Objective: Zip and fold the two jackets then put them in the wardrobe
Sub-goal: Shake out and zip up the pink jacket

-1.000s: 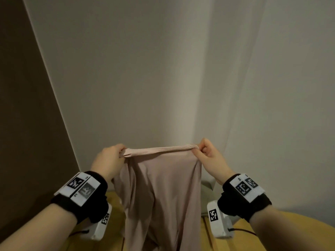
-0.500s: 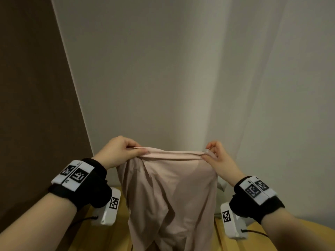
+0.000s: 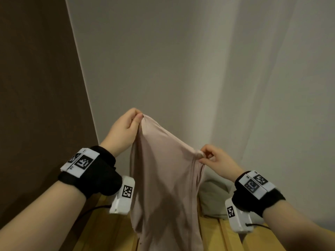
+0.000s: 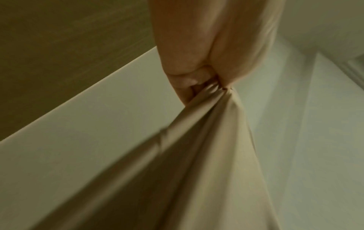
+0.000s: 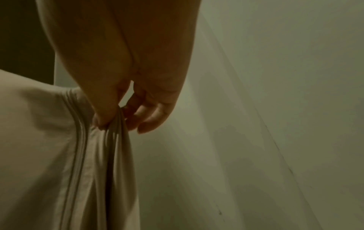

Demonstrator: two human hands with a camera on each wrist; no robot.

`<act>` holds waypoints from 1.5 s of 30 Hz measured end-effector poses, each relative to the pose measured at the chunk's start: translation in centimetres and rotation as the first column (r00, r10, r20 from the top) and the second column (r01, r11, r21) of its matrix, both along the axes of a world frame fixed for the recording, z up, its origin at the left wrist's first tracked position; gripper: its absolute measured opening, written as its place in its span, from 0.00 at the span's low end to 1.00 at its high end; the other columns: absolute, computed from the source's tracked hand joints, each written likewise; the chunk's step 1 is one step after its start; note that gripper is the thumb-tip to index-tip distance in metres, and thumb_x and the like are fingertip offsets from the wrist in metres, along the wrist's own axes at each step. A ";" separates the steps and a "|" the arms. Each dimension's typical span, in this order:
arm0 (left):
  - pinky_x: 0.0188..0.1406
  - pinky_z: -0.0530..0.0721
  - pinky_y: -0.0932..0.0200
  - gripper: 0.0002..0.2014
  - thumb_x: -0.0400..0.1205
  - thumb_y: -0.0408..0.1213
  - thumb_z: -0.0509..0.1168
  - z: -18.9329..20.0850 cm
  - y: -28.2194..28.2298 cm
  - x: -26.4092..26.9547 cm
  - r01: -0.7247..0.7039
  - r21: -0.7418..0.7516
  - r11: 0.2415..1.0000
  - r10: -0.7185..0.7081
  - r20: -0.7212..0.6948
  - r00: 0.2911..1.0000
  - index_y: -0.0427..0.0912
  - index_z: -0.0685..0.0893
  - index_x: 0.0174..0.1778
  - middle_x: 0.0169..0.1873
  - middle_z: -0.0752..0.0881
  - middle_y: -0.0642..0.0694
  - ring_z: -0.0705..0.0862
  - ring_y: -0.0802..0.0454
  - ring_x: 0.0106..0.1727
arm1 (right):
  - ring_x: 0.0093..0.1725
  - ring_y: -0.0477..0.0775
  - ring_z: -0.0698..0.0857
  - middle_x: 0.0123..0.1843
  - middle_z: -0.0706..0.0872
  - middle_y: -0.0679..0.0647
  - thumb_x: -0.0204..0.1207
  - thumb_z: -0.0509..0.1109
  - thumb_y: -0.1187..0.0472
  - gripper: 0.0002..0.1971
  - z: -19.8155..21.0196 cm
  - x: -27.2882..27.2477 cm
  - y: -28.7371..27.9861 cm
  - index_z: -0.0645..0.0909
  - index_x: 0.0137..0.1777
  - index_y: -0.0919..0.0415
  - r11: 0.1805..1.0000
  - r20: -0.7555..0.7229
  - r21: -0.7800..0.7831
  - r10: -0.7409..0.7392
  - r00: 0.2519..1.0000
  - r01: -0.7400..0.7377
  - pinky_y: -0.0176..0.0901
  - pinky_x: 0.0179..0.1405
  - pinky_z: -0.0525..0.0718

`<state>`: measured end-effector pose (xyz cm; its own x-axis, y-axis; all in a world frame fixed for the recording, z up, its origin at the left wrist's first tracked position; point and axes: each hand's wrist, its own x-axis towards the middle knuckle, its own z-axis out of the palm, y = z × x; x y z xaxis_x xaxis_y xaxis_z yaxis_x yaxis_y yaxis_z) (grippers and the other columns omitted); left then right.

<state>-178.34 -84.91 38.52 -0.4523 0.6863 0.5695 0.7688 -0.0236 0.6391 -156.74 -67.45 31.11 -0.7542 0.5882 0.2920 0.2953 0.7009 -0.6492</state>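
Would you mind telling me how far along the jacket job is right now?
In hand: the left hand and right hand pinch the pink jacket up by its top edge, hanging unfolded above the wooden slats. Whether it is zipped cannot be told. Still left: folding and storing; no wardrobe shows.

The left hand point(image 3: 125, 130) is pinching one top corner of the pale pink jacket point(image 3: 165, 187) high up while the right hand point(image 3: 216, 161) is pinching the other corner lower, the fabric hanging over yellow wooden slats point(image 3: 215, 234).
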 end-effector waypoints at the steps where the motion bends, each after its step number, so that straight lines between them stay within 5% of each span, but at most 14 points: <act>1: 0.34 0.68 0.69 0.11 0.87 0.38 0.53 -0.1 -0.1 0.1 0.018 -0.013 1.000 -0.018 -0.020 1.000 0.41 0.75 0.42 0.30 0.74 0.52 0.72 0.60 0.33 | 0.38 0.43 0.75 0.36 0.77 0.44 0.76 0.70 0.66 0.08 -0.4 0.1 0.1 0.74 0.40 0.55 1.000 -0.003 -0.017 -0.014 1.000 0.014 0.26 0.37 0.71; 6: 0.39 0.72 0.62 0.08 0.83 0.40 0.63 -0.4 -0.7 0.0 0.063 -0.129 0.990 -0.076 -0.098 0.992 0.42 0.81 0.40 0.35 0.84 0.41 0.81 0.46 0.40 | 0.32 0.49 0.69 0.30 0.69 0.49 0.80 0.61 0.69 0.13 -1.9 0.6 1.0 0.65 0.40 0.52 0.989 -0.067 -0.072 -0.133 0.989 0.128 0.28 0.29 0.67; 11: 0.33 0.70 0.70 0.12 0.71 0.41 0.76 -0.8 -1.2 -0.4 -0.008 -0.251 0.968 -0.029 -0.141 0.990 0.49 0.78 0.41 0.28 0.78 0.51 0.77 0.57 0.34 | 0.27 0.46 0.66 0.28 0.66 0.47 0.80 0.57 0.72 0.12 -1.8 0.8 1.6 0.64 0.41 0.54 0.972 -0.259 -0.096 -0.234 0.937 0.216 0.27 0.26 0.68; 17: 0.28 0.69 0.67 0.16 0.71 0.35 0.72 -1.2 -1.2 -0.5 -0.039 -0.233 0.972 -0.011 -0.210 0.978 0.48 0.70 0.46 0.25 0.73 0.50 0.73 0.52 0.28 | 0.31 0.38 0.75 0.33 0.73 0.45 0.82 0.57 0.70 0.06 -0.9 0.5 2.0 0.67 0.52 0.58 0.963 -0.505 -0.138 -0.268 0.821 0.230 0.23 0.33 0.72; 21: 0.28 0.70 0.59 0.15 0.76 0.37 0.69 -1.3 -0.8 -0.7 -0.089 -0.234 0.968 0.033 -0.236 0.971 0.49 0.66 0.45 0.28 0.76 0.48 0.76 0.46 0.30 | 0.38 0.43 0.79 0.38 0.81 0.47 0.83 0.59 0.66 0.06 -0.3 0.8 2.8 0.73 0.51 0.54 0.958 -0.529 -0.122 -0.284 0.800 0.260 0.24 0.38 0.73; 26: 0.35 0.69 0.54 0.10 0.77 0.40 0.70 -1.2 -0.8 -0.7 -0.122 -0.214 0.969 0.040 -0.354 0.935 0.44 0.74 0.39 0.35 0.77 0.48 0.76 0.45 0.38 | 0.34 0.48 0.76 0.34 0.79 0.51 0.82 0.63 0.63 0.08 0.6 1.4 3.2 0.74 0.44 0.48 0.961 -0.535 -0.089 -0.269 0.801 0.263 0.27 0.33 0.72; 33: 0.38 0.72 0.51 0.17 0.81 0.46 0.64 -0.9 -0.2 -0.1 -0.153 -0.188 0.970 0.078 -0.353 0.932 0.37 0.80 0.32 0.33 0.75 0.46 0.77 0.44 0.37 | 0.22 0.37 0.72 0.25 0.73 0.47 0.83 0.59 0.60 0.03 1.8 1.6 2.6 0.71 0.49 0.52 0.948 -0.540 -0.062 -0.294 0.789 0.312 0.26 0.26 0.70; 37: 0.36 0.66 0.58 0.18 0.85 0.40 0.59 -0.6 0.3 0.3 -0.026 -0.180 0.983 -0.004 -0.161 0.987 0.30 0.79 0.35 0.32 0.75 0.44 0.76 0.45 0.38 | 0.20 0.40 0.68 0.22 0.71 0.46 0.84 0.58 0.59 0.06 2.5 1.6 2.2 0.70 0.45 0.48 0.953 -0.532 -0.103 -0.295 0.794 0.285 0.34 0.24 0.66; 40: 0.42 0.66 0.58 0.16 0.86 0.38 0.56 -0.9 0.6 0.4 -0.112 -0.191 0.975 0.077 -0.183 0.980 0.33 0.79 0.36 0.37 0.71 0.45 0.75 0.47 0.42 | 0.20 0.41 0.69 0.19 0.72 0.44 0.84 0.58 0.57 0.08 3.0 1.6 2.0 0.70 0.43 0.45 0.959 -0.511 -0.097 -0.276 0.814 0.264 0.33 0.23 0.65; 45: 0.49 0.73 0.54 0.13 0.85 0.30 0.55 -1.2 1.5 0.4 -0.221 -0.211 0.952 0.170 -0.233 0.957 0.35 0.85 0.55 0.50 0.87 0.35 0.82 0.36 0.56 | 0.19 0.41 0.67 0.22 0.69 0.46 0.83 0.60 0.60 0.10 3.6 1.1 1.1 0.70 0.41 0.48 0.978 -0.522 -0.024 -0.191 0.831 0.209 0.30 0.21 0.64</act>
